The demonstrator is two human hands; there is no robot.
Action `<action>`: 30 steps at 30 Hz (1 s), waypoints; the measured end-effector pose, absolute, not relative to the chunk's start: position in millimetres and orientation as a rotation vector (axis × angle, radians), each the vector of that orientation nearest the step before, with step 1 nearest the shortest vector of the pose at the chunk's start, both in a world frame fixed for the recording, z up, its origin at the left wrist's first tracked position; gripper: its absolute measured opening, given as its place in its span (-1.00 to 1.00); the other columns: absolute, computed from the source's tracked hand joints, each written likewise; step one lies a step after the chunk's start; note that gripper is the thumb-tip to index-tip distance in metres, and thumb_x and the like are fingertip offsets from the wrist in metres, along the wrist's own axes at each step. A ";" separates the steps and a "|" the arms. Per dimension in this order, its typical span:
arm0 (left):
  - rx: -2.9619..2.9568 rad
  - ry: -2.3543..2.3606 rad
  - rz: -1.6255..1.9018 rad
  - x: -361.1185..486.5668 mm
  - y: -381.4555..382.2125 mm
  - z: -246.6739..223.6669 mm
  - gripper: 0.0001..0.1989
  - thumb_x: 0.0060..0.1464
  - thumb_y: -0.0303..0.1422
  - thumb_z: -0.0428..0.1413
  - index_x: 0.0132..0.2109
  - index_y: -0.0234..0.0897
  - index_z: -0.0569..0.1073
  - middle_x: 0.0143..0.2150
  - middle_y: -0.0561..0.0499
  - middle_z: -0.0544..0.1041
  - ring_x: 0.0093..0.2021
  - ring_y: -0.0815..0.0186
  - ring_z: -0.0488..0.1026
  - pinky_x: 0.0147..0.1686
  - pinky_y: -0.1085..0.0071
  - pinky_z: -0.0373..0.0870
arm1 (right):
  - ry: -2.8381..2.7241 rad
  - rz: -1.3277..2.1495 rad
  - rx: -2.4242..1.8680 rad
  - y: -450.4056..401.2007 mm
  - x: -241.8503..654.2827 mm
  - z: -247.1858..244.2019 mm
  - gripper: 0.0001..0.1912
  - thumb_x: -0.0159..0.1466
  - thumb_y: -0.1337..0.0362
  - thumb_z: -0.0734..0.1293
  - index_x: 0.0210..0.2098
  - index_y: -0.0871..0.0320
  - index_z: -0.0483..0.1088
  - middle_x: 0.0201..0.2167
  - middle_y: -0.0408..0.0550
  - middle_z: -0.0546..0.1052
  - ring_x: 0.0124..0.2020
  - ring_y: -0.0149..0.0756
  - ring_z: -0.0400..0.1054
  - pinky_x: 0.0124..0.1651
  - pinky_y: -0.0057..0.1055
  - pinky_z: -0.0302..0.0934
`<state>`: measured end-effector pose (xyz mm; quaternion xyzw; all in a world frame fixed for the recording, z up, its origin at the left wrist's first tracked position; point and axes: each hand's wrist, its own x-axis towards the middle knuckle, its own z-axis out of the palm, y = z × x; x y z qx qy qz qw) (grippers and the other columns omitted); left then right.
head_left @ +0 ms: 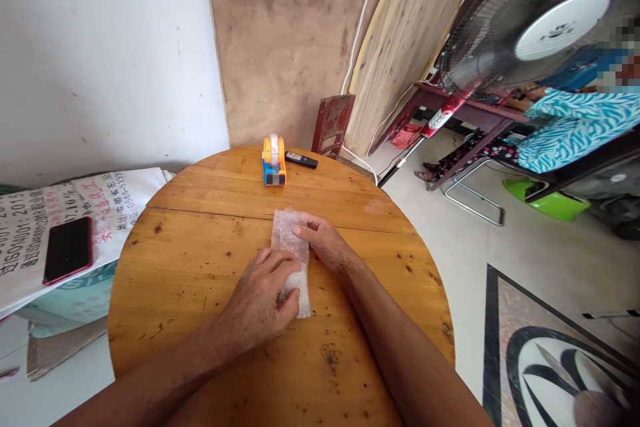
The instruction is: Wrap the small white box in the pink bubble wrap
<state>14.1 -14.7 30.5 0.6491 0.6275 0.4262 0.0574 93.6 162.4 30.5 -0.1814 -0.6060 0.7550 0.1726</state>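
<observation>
A narrow strip of translucent bubble wrap (291, 230) lies lengthwise on the round wooden table (200, 233); whether anything is inside it I cannot tell. Across its lower left side rests my left hand (265, 287), fingers curled over the wrap and thumb near its bottom end. My right hand (323, 240) grips the upper right edge, thumb on top and the other fingers partly hidden beyond it. Farther back stands an orange and blue tape dispenser (274, 160) with a roll of clear tape. Beside the dispenser is a black box-cutter-like object (301, 159).
To the left, a red-edged phone (69, 250) lies on a printed white sack (120, 197). A wooden chair (334, 121) stands behind the table. At right are a standing fan (560, 27) and a seated person (575, 123) in a blue patterned top.
</observation>
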 end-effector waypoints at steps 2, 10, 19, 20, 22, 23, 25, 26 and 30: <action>1.976 1.903 1.299 14.0 -14.7 30.1 -0.68 0.03 -0.53 0.05 -0.03 -0.31 0.44 0.00 -0.14 0.47 0.00 0.11 0.34 0.01 0.15 0.37 | -1.732 2.155 -0.571 162.0 91.2 28.6 -0.60 0.00 0.08 0.53 -0.24 0.18 0.53 -0.36 -0.11 0.57 -0.38 -0.36 0.39 -0.24 -0.41 0.24; 1.991 1.909 1.300 13.9 -15.0 30.4 -0.70 0.03 -0.53 0.05 -0.05 -0.34 0.45 -0.01 -0.15 0.48 -0.01 0.11 0.34 0.01 0.13 0.39 | -1.677 2.046 -0.806 153.4 81.2 28.8 -0.66 -0.10 0.08 0.52 -0.49 0.19 0.44 -0.55 -0.19 0.45 -0.54 -0.42 0.24 -0.41 -0.44 0.12; 2.075 2.029 1.231 14.7 -18.5 34.9 -0.65 0.06 -0.51 0.06 0.03 -0.34 0.41 0.01 -0.15 0.49 -0.01 0.09 0.35 -0.02 0.12 0.38 | -1.853 1.678 -0.817 148.7 73.0 14.7 -0.67 0.00 0.10 0.36 -0.64 0.12 0.16 -0.67 -0.30 0.12 -0.59 -0.50 -0.06 -0.54 -0.47 -0.16; 2.096 2.053 1.213 14.8 -19.4 35.8 -0.65 0.07 -0.51 0.07 0.04 -0.33 0.42 0.01 -0.14 0.50 -0.03 0.09 0.35 -0.04 0.12 0.39 | -1.854 1.670 -0.812 148.2 72.6 14.8 -0.68 0.00 0.10 0.36 -0.63 0.12 0.16 -0.67 -0.30 0.12 -0.59 -0.50 -0.07 -0.54 -0.47 -0.17; 2.139 2.107 1.169 14.7 -21.3 37.1 -0.70 0.08 -0.49 0.07 -0.01 -0.29 0.45 -0.03 -0.10 0.53 -0.09 0.10 0.37 -0.11 0.12 0.40 | -1.834 1.681 -0.801 147.1 72.3 16.5 -0.68 -0.01 0.10 0.37 -0.63 0.12 0.17 -0.67 -0.30 0.12 -0.60 -0.50 -0.08 -0.54 -0.48 -0.17; 2.152 2.126 1.146 14.6 -22.1 37.5 -0.74 0.09 -0.48 0.08 -0.05 -0.28 0.47 -0.07 -0.09 0.54 -0.13 0.10 0.38 -0.14 0.13 0.40 | -1.812 1.702 -0.795 146.5 72.4 18.0 -0.69 -0.02 0.10 0.38 -0.62 0.12 0.19 -0.67 -0.30 0.13 -0.59 -0.50 -0.07 -0.54 -0.48 -0.15; 2.146 2.141 1.115 14.3 -23.1 37.6 -0.76 0.10 -0.46 0.07 -0.07 -0.28 0.48 -0.12 -0.07 0.56 -0.19 0.12 0.39 -0.18 0.14 0.41 | -1.747 1.774 -0.782 145.4 73.2 22.1 -0.71 -0.04 0.11 0.40 -0.59 0.13 0.25 -0.64 -0.28 0.21 -0.58 -0.49 0.00 -0.52 -0.49 -0.08; 2.130 2.135 1.109 14.3 -23.3 37.3 -0.77 0.11 -0.45 0.07 -0.07 -0.28 0.49 -0.13 -0.08 0.56 -0.19 0.12 0.40 -0.19 0.15 0.42 | -1.714 1.813 -0.773 144.8 73.7 24.7 -0.73 -0.05 0.12 0.42 -0.56 0.14 0.28 -0.62 -0.27 0.26 -0.56 -0.47 0.04 -0.50 -0.49 -0.04; 2.025 2.121 1.121 14.6 -21.6 34.9 -0.79 0.14 -0.44 0.04 -0.10 -0.29 0.50 -0.11 -0.10 0.55 -0.14 0.12 0.44 -0.14 0.17 0.45 | -1.659 1.913 -0.694 142.4 76.5 38.3 -0.72 -0.06 0.13 0.46 -0.50 0.16 0.36 -0.57 -0.23 0.35 -0.54 -0.44 0.14 -0.44 -0.46 0.06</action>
